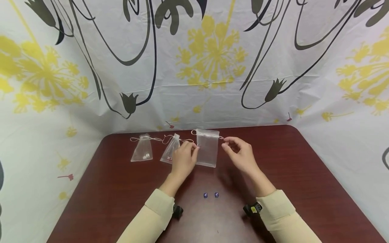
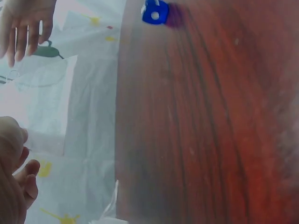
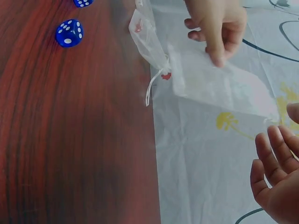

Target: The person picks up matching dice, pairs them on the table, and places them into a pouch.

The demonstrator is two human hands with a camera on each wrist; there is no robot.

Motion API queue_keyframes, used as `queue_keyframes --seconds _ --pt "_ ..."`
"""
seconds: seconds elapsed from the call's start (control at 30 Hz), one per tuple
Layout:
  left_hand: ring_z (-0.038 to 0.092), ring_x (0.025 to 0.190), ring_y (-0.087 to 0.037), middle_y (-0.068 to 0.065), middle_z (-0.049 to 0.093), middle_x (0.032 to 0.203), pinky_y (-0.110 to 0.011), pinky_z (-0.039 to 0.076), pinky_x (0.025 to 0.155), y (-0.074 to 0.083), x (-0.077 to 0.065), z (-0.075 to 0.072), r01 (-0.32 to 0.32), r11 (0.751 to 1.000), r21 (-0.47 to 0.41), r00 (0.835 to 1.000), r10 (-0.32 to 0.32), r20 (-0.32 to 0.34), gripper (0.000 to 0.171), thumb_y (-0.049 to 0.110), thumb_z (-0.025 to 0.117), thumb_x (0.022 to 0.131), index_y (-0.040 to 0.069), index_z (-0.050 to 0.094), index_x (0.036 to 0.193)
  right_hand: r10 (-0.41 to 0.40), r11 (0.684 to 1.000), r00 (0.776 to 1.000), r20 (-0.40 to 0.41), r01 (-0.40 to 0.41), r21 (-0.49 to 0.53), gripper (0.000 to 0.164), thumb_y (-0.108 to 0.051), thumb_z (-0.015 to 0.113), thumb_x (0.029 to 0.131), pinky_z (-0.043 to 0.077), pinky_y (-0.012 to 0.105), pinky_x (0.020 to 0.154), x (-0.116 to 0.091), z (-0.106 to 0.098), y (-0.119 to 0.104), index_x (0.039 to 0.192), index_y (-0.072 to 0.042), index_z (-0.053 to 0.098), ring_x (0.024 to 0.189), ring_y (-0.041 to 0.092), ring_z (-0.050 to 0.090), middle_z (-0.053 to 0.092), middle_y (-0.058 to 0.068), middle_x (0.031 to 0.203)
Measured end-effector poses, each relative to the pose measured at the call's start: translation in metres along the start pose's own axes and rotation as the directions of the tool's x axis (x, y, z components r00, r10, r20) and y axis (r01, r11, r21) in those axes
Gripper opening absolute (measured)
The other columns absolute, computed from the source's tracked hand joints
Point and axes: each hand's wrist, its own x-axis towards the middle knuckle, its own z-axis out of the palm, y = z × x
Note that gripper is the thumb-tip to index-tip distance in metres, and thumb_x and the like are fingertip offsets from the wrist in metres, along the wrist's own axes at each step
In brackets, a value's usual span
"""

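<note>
A sheer white drawstring pouch hangs upright over the table's far part, flat, with its cord threaded near the top. My left hand pinches its left side between thumb and fingers; the right wrist view shows the thumb over the mesh. On the other side, my right hand has its index fingertip right at the cord's end loop, thumb apart and the other fingers loosely spread. Two blue dice with white pips lie on the table nearer me, between my forearms.
Left of my hands lie two similar pouches with gathered tops: one with white dice, the other with red dice, partly hidden by my left hand. A dark red wooden table ends at a patterned white cloth.
</note>
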Motion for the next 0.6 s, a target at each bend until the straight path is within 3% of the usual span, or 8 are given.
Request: queue_keyframes --seconds 0.13,0.27,0.5,0.6 --pt "0.064 0.064 -0.02 -0.001 0.065 0.082 -0.035 0.05 0.056 0.005 -0.004 -0.009 -0.071 0.997 -0.003 0.995 0.071 -0.076 0.012 0.021 0.076 0.092 0.011 0.07 0.088 -0.04 0.999 0.999 -0.032 0.04 -0.007 0.02 0.001 0.074 0.09 0.05 0.019 0.067 0.002 0.001 -0.02 0.109 0.006 0.069 0.079 0.022 0.063 0.068 0.016 0.092" --pt "0.065 0.063 -0.02 -0.001 0.065 0.082 -0.034 0.05 0.052 0.007 -0.007 -0.014 -0.124 0.992 0.006 0.987 0.124 -0.105 0.012 0.02 0.078 0.091 0.011 0.07 0.087 -0.061 0.998 0.998 -0.032 0.061 -0.019 0.019 0.002 0.074 0.089 0.05 0.02 0.065 0.004 0.0 -0.044 0.105 0.009 0.068 0.076 0.019 0.062 0.068 0.016 0.09" --pt "0.064 0.063 -0.018 0.001 0.064 0.082 -0.032 0.049 0.049 0.006 -0.015 -0.019 -0.174 0.985 0.009 0.978 0.174 -0.117 0.012 0.021 0.077 0.091 0.012 0.07 0.088 -0.095 0.995 0.995 -0.014 0.095 -0.027 0.006 -0.009 0.076 0.092 0.05 0.017 0.063 0.007 0.01 -0.008 0.096 -0.004 0.075 0.07 0.011 0.061 0.07 0.004 0.082" --pt "0.064 0.064 -0.016 0.001 0.064 0.082 -0.029 0.05 0.052 0.004 -0.017 -0.021 -0.171 0.985 -0.014 0.977 0.168 -0.128 0.014 0.023 0.077 0.09 0.012 0.069 0.089 -0.113 0.993 0.994 -0.007 0.113 -0.03 0.005 -0.01 0.076 0.092 0.049 0.018 0.061 0.008 0.009 -0.008 0.095 -0.006 0.076 0.067 0.012 0.061 0.071 0.002 0.081"
